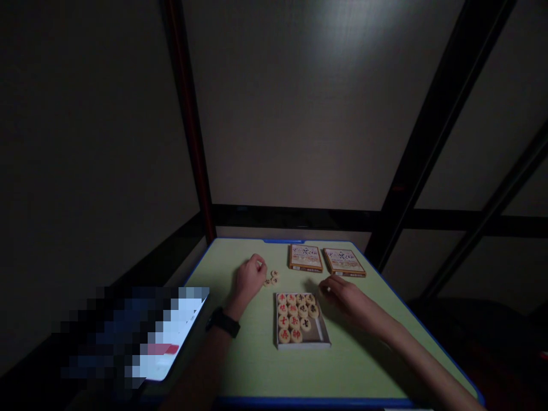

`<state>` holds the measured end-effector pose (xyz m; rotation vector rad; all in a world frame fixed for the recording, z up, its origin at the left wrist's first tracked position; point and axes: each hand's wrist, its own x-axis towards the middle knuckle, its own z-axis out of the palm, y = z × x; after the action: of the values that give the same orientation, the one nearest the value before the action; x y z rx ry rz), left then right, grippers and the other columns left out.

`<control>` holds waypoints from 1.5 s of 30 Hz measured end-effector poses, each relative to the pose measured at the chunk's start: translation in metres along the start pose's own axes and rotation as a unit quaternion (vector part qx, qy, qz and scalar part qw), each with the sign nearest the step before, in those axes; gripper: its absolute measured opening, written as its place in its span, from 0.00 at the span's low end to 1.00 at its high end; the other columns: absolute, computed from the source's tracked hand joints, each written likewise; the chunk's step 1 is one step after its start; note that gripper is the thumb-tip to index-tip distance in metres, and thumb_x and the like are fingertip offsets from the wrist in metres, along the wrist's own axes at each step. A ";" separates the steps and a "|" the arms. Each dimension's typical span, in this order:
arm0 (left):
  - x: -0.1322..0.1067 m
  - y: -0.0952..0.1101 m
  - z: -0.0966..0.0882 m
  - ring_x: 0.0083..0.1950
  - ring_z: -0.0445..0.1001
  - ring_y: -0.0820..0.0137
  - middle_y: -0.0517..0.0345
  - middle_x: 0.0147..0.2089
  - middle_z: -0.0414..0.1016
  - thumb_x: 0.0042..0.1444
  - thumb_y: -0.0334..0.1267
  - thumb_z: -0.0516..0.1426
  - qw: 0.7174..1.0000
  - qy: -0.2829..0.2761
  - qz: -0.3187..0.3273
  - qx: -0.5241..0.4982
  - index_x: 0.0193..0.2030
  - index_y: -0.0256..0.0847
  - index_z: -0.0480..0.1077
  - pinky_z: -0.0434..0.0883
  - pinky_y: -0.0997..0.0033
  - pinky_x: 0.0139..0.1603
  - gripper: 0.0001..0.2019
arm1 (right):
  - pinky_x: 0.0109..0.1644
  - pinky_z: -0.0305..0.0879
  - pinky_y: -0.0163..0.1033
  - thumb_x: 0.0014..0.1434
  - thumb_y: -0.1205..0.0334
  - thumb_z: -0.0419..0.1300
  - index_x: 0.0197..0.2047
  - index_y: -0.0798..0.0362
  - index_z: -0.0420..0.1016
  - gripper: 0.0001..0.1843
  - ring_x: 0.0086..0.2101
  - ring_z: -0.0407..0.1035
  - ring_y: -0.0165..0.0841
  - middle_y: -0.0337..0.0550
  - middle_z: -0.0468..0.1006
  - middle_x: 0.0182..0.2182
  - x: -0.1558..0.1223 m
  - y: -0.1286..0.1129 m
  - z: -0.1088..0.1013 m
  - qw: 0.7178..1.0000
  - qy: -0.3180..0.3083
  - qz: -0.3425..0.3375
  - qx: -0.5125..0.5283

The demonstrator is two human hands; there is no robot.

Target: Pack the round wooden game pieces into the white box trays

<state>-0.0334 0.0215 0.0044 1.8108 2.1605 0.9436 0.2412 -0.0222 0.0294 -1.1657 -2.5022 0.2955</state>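
My left hand (252,277), with a dark watch (223,322) on the wrist, is held over the table just left of a few loose round Chinese chess pieces (274,280). Its fingers are pinched together, and whatever is in them is hidden. To the right of the open box tray (317,345) is my right hand (346,298), its fingers curled closed near the tray's far right corner; I cannot make out what they hold. Rows of wooden pieces (294,321) with red and black characters lie in the tray, which has a bare area at its near right.
Two flat printed boxes, one at the back middle (305,258) and one to its right (343,262), lie on the green table (248,365) with a blue edge. A lit screen (175,337), partly pixelated, is at the left edge. A wall (291,114) rises behind.
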 end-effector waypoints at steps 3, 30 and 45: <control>0.000 0.000 0.000 0.34 0.74 0.67 0.60 0.31 0.77 0.60 0.33 0.55 1.000 -0.006 0.004 0.006 0.43 0.44 0.72 0.58 0.72 0.33 0.07 | 0.47 0.69 0.38 0.67 0.69 0.50 0.48 0.56 0.75 0.13 0.40 0.74 0.35 0.50 0.78 0.42 -0.004 -0.029 -0.002 0.998 -0.042 -0.042 0.033; 0.001 0.000 0.004 0.34 0.74 0.68 0.62 0.30 0.75 0.59 0.32 0.55 1.000 0.006 0.012 -0.028 0.46 0.44 0.71 0.61 0.73 0.35 0.10 | 0.55 0.69 0.40 0.57 0.80 0.53 0.57 0.53 0.73 0.27 0.49 0.73 0.36 0.52 0.74 0.52 -0.009 -0.048 0.012 0.993 -0.104 -0.049 0.025; 0.016 -0.022 -0.029 0.41 0.76 0.64 0.54 0.40 0.79 0.52 0.36 0.61 0.995 -0.062 0.058 -0.061 0.39 0.42 0.77 0.67 0.71 0.42 0.07 | 0.45 0.69 0.38 0.62 0.74 0.54 0.47 0.56 0.77 0.13 0.39 0.72 0.35 0.48 0.75 0.41 0.016 -0.042 -0.007 0.995 -0.034 -0.071 0.054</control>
<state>-0.0698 0.0246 0.0189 1.9000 1.9003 0.9369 0.2056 -0.0368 0.0532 -0.9452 -2.5767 0.4315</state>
